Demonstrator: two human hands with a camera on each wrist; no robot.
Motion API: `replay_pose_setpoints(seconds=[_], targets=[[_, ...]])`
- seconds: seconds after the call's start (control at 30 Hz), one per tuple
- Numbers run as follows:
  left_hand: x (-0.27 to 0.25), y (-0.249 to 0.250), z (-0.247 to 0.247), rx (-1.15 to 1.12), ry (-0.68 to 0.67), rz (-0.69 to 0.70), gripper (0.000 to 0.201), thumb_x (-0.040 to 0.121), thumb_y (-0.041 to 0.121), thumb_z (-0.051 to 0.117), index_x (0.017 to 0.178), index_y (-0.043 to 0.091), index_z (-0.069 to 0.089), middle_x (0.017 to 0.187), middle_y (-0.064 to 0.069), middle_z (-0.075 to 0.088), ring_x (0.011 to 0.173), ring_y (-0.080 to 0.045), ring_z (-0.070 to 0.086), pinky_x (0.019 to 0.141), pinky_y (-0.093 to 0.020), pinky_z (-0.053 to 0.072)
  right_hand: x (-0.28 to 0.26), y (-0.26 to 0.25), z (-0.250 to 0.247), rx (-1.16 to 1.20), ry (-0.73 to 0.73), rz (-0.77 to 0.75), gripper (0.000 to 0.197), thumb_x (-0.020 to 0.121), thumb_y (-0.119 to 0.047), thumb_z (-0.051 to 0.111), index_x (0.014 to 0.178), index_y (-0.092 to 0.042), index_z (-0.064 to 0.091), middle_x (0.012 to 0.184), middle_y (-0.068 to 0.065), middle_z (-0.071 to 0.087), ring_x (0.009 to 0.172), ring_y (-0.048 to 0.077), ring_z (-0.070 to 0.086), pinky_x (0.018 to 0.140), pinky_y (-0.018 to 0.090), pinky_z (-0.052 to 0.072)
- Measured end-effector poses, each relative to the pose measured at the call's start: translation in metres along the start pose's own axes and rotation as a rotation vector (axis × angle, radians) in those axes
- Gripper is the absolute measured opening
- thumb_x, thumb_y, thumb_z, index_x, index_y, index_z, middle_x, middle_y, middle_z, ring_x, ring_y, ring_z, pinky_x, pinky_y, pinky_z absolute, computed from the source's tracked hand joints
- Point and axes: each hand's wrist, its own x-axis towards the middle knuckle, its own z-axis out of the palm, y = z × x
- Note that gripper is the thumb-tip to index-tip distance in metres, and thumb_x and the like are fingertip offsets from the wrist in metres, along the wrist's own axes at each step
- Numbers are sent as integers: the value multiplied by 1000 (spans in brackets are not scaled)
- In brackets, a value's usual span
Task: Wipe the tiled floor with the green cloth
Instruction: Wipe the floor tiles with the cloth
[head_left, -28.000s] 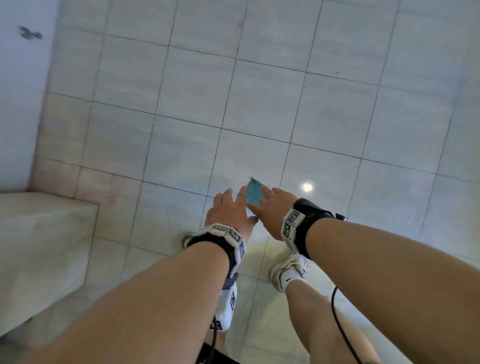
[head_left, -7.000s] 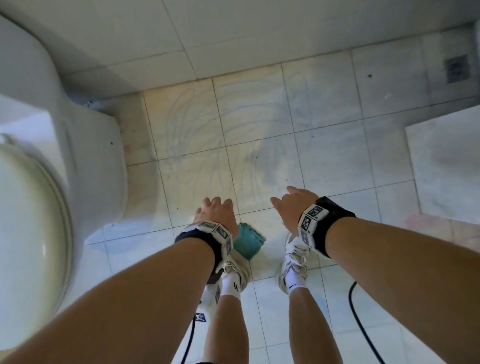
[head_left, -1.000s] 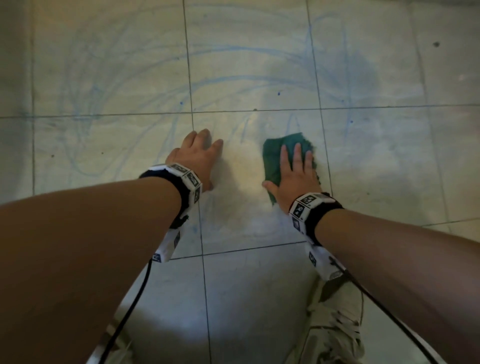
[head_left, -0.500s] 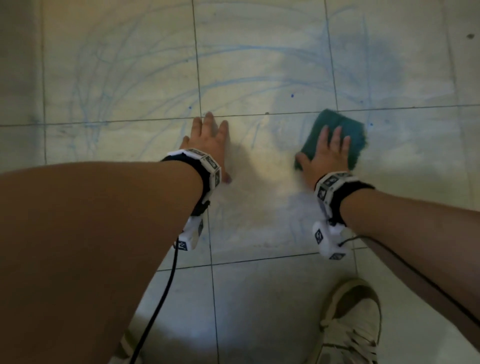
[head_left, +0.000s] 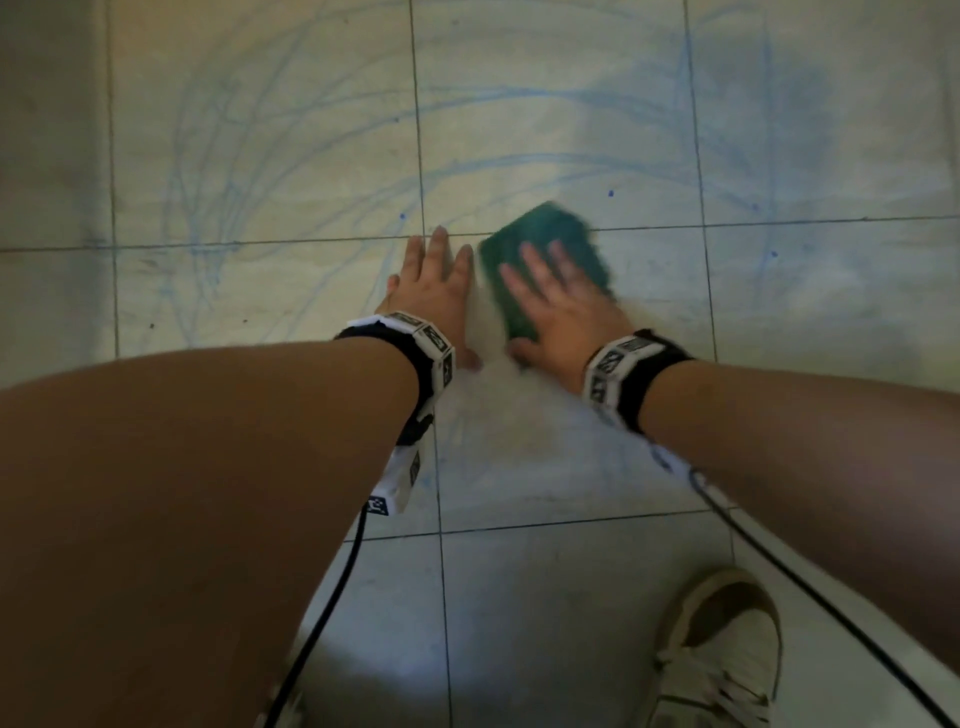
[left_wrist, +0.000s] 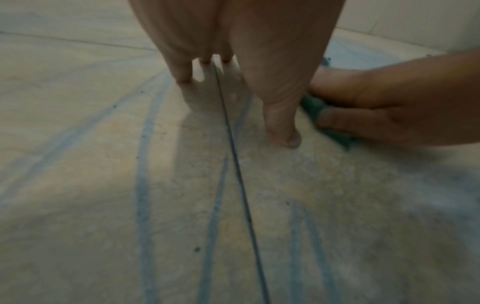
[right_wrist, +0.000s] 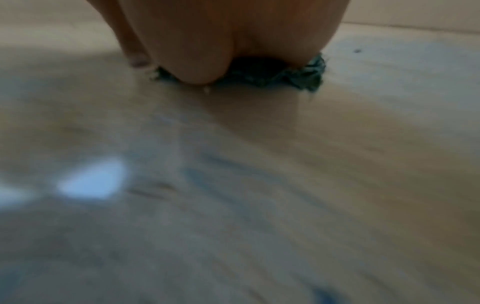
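Looking down through the head camera, I see my right hand (head_left: 558, 299) spread flat, fingers straight, pressing on the folded green cloth (head_left: 540, 260) just above the centre of the frame. The cloth lies on the pale tiled floor (head_left: 831, 322) across a grout line and is blurred. My left hand (head_left: 434, 291) lies just to its left, palm down on the tile with fingers straight and close together, holding nothing. The two hands sit near each other but apart. Faint blue curved streaks (head_left: 291, 156) cross the tiles in the upper half. Both wrists carry black bands with white marker blocks (head_left: 431, 348), and black cables (head_left: 332, 592) trail toward the bottom edge. One white laced shoe (head_left: 722, 654) shows at lower right.

From the left wrist camera, my left hand (left_wrist: 233, 61) comes down from the top centre, its fingertips (left_wrist: 183, 76) and thumb touching the floor (left_wrist: 103, 144) beside a dark grout line. At right, my right hand (left_wrist: 389, 107) rests on the cloth (left_wrist: 315, 107), its thumb lying along the near edge. Blue streaks (left_wrist: 144, 164) run up the tile.

From the right wrist camera, much is blurred. My right hand (right_wrist: 207, 41) fills the top centre, pressing the crumpled cloth (right_wrist: 293, 76) onto the floor (right_wrist: 363, 144); green fabric shows beneath the palm. A bright patch of reflected light (right_wrist: 91, 181) sits at mid left.
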Motion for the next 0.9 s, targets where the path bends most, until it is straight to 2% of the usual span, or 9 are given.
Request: replay_pose_setpoints(seconds=[0.17, 0.23, 0.3, 0.43, 0.53, 0.67, 0.77, 0.83, 0.9], targets=[[-3, 3, -3, -1, -7, 5, 128, 73, 44, 84, 157, 18, -10, 161, -9, -27, 148, -32, -22, 120, -51, 4, 0, 60, -10, 162, 12, 480, 86, 100, -61, 31, 157, -16, -14, 164, 14, -20, 150, 40, -16, 123, 47, -8], [-3, 3, -3, -12, -6, 9, 129, 73, 43, 85, 157, 18, -9, 161, -9, -27, 148, -32, -22, 120, -52, 4, 7, 33, -10, 141, 33, 445, 84, 101, -59, 29, 157, -12, -13, 163, 18, -18, 149, 42, -14, 121, 48, -9], [-2, 3, -2, -18, 11, 7, 128, 73, 43, 84, 157, 18, -9, 161, -9, -25, 148, -33, -22, 121, -54, 4, 9, -7, -6, 44, 60, 223, 83, 102, -57, 29, 157, -10, -12, 163, 20, -16, 149, 42, -14, 120, 49, -9], [2, 3, 1, 7, 31, -2, 129, 71, 53, 82, 157, 21, -8, 162, -8, -23, 149, -33, -19, 122, -53, 6, -7, -44, 7, 95, -5, -19, 79, 101, -54, 38, 158, -26, -11, 164, 2, -23, 150, 30, -23, 122, 43, -7], [3, 3, 2, 51, 16, 1, 132, 69, 52, 84, 157, 21, -9, 162, -7, -25, 149, -31, -19, 121, -51, 8, -35, -2, 23, 48, 4, 65, 85, 99, -60, 37, 157, -27, -14, 164, 2, -24, 150, 29, -23, 124, 45, -3], [1, 3, 0, 61, 4, -7, 130, 71, 49, 84, 157, 21, -9, 161, -7, -26, 150, -32, -18, 121, -51, 10, -68, 66, 36, 151, -23, 438, 86, 99, -62, 31, 156, -21, -19, 163, 10, -26, 149, 35, -21, 121, 44, -9], [2, 6, -1, 76, 8, -29, 131, 71, 47, 85, 157, 20, -9, 161, -8, -26, 149, -33, -17, 120, -52, 11, -64, 66, 35, 244, 20, 551, 84, 101, -59, 30, 157, -18, -17, 163, 14, -22, 149, 38, -19, 121, 45, -9], [3, 6, 1, 87, 13, -30, 131, 70, 48, 85, 157, 19, -9, 161, -8, -26, 149, -34, -18, 121, -52, 11, -52, 49, 26, 297, 43, 566, 83, 101, -57, 31, 157, -17, -16, 163, 14, -23, 149, 39, -19, 121, 47, -7], [4, 7, 2, 97, 20, -39, 132, 70, 48, 85, 157, 18, -9, 161, -9, -25, 149, -34, -17, 121, -51, 11, -40, 24, 19, 247, 24, 387, 83, 101, -56, 33, 157, -18, -16, 162, 12, -25, 148, 39, -21, 121, 50, -5]])
